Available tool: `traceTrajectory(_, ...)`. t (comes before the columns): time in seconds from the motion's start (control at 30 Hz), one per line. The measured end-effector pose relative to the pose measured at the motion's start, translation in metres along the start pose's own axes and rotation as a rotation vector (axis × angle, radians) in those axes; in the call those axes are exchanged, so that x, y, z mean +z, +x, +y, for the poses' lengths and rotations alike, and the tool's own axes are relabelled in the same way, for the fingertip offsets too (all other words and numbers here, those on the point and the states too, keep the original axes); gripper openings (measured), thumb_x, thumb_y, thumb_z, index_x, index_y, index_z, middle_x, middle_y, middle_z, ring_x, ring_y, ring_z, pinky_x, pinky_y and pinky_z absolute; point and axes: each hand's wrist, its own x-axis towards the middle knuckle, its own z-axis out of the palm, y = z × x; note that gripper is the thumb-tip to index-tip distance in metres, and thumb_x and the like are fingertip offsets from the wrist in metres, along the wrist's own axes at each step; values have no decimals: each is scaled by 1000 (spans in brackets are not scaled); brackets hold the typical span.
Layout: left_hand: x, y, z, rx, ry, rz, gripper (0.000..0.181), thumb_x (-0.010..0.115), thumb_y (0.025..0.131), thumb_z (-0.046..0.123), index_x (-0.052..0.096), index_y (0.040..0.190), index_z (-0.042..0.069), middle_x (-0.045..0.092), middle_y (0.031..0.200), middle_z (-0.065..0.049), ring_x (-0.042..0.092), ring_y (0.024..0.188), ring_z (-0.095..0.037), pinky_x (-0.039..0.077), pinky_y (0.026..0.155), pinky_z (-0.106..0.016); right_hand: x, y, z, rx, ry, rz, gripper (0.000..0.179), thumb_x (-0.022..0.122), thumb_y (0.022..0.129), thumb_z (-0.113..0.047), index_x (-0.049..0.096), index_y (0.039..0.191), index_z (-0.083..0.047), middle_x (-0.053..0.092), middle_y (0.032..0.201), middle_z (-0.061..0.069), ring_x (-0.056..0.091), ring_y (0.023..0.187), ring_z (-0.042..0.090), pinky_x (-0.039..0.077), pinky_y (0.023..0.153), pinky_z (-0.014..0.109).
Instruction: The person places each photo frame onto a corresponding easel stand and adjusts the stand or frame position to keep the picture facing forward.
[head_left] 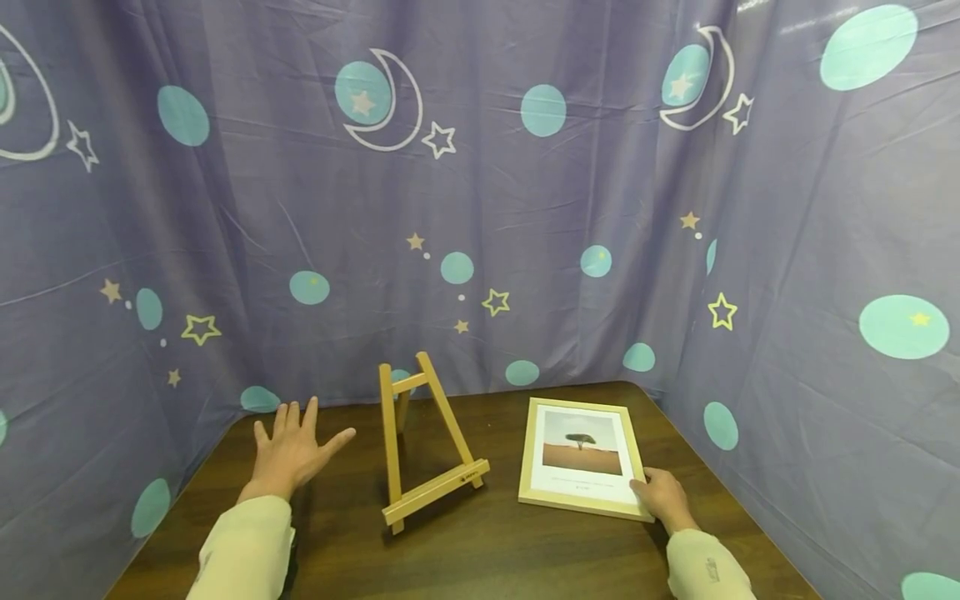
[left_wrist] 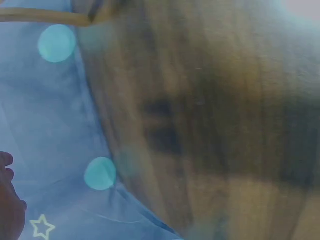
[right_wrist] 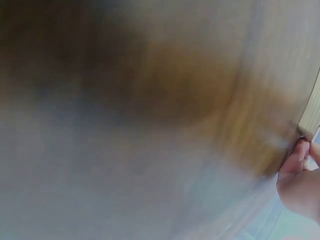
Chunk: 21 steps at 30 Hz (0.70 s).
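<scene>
My left hand is spread with straight fingers above the left part of the table, holding nothing; only a bit of the hand shows in the left wrist view. To its right stands a small wooden easel, turned at an angle, with a ledge along its front. A light-wood picture frame with a tree print lies face up on the right. My right hand pinches its lower right edge, thumb on top. The right wrist view shows that hand at the frame's edge, its fingertips partly hidden.
The dark wooden table is enclosed at the back and both sides by purple curtains with moons, stars and dots. The easel stands between my left hand and the picture frame.
</scene>
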Motion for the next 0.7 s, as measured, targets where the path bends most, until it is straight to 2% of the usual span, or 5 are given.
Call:
traceTrajectory(0.2, -19, 13, 13, 8, 24, 20, 110, 35, 89, 81, 15, 156, -5, 13, 152, -43, 6, 141, -58, -9, 101, -79, 0, 4, -4, -2, -23, -3, 35, 63, 88, -10, 63, 111, 17, 66, 103, 31, 64, 88, 41, 49, 81, 58)
traceTrajectory(0.33, -29, 23, 23, 19, 32, 27, 110, 33, 89, 81, 14, 156, -3, 14, 152, -42, 5, 141, -57, -9, 102, -78, -2, 4, -7, 6, -27, -8, 35, 64, 88, -9, 62, 110, 18, 67, 101, 31, 64, 86, 39, 50, 80, 56)
traceTrajectory(0.7, -44, 46, 53, 57, 62, 43, 110, 30, 87, 84, 16, 157, -1, 17, 154, -38, 8, 143, -54, -8, 105, -75, -4, 3, -7, 17, -29, -10, 32, 65, 86, -7, 63, 105, 19, 67, 97, 29, 62, 83, 35, 50, 79, 54)
